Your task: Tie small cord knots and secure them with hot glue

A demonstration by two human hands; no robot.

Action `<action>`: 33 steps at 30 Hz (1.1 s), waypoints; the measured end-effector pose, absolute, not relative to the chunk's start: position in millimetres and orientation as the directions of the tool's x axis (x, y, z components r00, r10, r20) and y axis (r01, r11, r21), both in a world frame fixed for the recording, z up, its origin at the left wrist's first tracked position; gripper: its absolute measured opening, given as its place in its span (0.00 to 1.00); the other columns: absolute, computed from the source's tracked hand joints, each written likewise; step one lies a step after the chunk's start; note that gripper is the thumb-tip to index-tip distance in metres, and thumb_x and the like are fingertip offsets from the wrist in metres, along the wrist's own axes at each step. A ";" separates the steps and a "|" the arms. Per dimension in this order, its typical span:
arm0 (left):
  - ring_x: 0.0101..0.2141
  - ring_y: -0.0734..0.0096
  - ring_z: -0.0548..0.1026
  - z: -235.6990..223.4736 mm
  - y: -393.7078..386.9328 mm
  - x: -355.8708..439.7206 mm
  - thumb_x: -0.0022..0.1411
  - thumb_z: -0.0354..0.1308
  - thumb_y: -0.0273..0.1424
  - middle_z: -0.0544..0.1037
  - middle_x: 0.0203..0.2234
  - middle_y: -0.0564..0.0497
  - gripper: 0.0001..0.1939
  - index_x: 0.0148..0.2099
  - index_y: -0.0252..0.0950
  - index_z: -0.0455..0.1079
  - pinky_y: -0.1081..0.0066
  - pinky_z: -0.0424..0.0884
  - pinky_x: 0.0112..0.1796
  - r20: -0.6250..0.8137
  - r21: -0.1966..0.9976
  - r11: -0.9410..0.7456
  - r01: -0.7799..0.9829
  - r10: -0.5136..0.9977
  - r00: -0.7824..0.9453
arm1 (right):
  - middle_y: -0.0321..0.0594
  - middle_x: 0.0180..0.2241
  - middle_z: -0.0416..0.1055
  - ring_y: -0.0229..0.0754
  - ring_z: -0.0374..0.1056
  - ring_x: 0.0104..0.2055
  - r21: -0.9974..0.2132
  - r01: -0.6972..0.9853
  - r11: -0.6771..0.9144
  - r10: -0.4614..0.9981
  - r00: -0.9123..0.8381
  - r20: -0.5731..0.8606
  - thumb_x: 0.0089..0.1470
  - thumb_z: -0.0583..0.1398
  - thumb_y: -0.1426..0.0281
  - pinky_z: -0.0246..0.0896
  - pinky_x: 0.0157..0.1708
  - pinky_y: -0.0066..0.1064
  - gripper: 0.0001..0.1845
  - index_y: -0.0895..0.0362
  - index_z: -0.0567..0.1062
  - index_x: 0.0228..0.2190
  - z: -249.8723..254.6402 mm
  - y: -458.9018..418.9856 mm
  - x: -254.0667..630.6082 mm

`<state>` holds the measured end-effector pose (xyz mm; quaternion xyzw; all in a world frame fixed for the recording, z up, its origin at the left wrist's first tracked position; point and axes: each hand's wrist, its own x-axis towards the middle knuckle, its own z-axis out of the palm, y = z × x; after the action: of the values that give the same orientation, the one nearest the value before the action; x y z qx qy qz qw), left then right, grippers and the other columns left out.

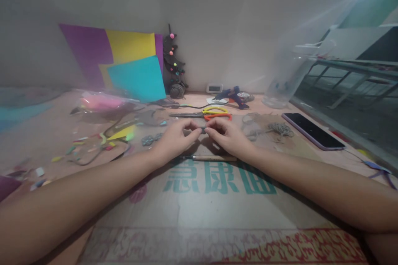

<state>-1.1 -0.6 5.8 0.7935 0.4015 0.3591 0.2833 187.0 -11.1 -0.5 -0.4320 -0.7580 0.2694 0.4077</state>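
A small dark grey piece (203,130), too small to name, is pinched between the fingertips of both hands over the middle of the board. My left hand (181,134) grips its left end with thumb and forefinger. On the other end, my right hand (224,134) closes the same way. Just beyond the fingers lie scissors (214,114) with one yellow and one orange handle. Below the hands rests a wooden-handled tool (214,158), its dark tip pointing left. Dark grey flower-like pieces (151,139) sit beside my left wrist.
A phone (314,131) lies at the right, near tangled grey cord (280,129). Coloured sheets (137,76) lean on the wall beside a dark decorated figure (174,62). Scraps (93,145) litter the left. A clear plastic jug (280,83) stands at the back right.
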 end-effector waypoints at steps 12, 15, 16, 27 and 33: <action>0.35 0.67 0.73 5.3 -0.9 -1.8 0.62 0.53 0.34 0.77 0.31 0.52 0.09 0.33 0.35 0.70 0.69 0.66 0.39 0.416 0.648 -0.595 0.476 0.800 0.432 | 0.32 0.23 0.67 0.35 0.62 0.24 -0.752 0.452 0.479 0.877 -0.292 0.383 0.57 0.56 0.64 0.56 0.26 0.26 0.09 0.57 0.71 0.32 -3.9 -9.4 187.4; 0.36 0.66 0.73 2.8 0.9 -2.0 0.63 0.53 0.34 0.76 0.31 0.52 0.09 0.33 0.35 0.69 0.68 0.65 0.39 0.445 0.614 -0.629 0.477 0.775 0.449 | 0.32 0.23 0.66 0.34 0.62 0.24 -0.749 0.441 0.495 0.868 -0.295 0.400 0.56 0.56 0.66 0.57 0.26 0.26 0.07 0.57 0.70 0.32 -3.1 -9.8 186.4; 0.36 0.66 0.73 1.9 1.4 -2.1 0.63 0.53 0.34 0.76 0.31 0.51 0.09 0.33 0.35 0.69 0.68 0.65 0.39 0.454 0.605 -0.639 0.475 0.767 0.454 | 0.32 0.23 0.66 0.34 0.62 0.24 -0.745 0.441 0.500 0.865 -0.296 0.405 0.56 0.56 0.66 0.57 0.26 0.26 0.07 0.57 0.70 0.31 -2.6 -10.0 186.2; 0.39 0.65 0.74 4.1 -0.6 -2.7 0.63 0.55 0.38 0.77 0.36 0.51 0.11 0.38 0.36 0.71 0.68 0.66 0.42 0.422 0.648 -0.610 0.456 0.786 0.451 | 0.31 0.23 0.66 0.33 0.60 0.24 -0.708 0.473 0.524 0.851 -0.268 0.451 0.55 0.57 0.68 0.55 0.24 0.25 0.05 0.57 0.69 0.29 -3.5 -10.4 187.8; 0.38 0.66 0.74 4.1 -0.2 -2.7 0.65 0.51 0.39 0.77 0.34 0.50 0.13 0.37 0.35 0.71 0.69 0.66 0.40 0.407 0.680 -0.598 0.424 0.789 0.460 | 0.31 0.23 0.66 0.33 0.61 0.23 -0.717 0.478 0.508 0.861 -0.291 0.417 0.55 0.57 0.69 0.54 0.23 0.25 0.05 0.57 0.69 0.28 -1.7 -10.9 186.5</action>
<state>-2.7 -0.2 4.1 0.8167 0.3715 0.3632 0.2512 186.5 -10.9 -1.7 -0.4362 -0.7678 0.2362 0.4056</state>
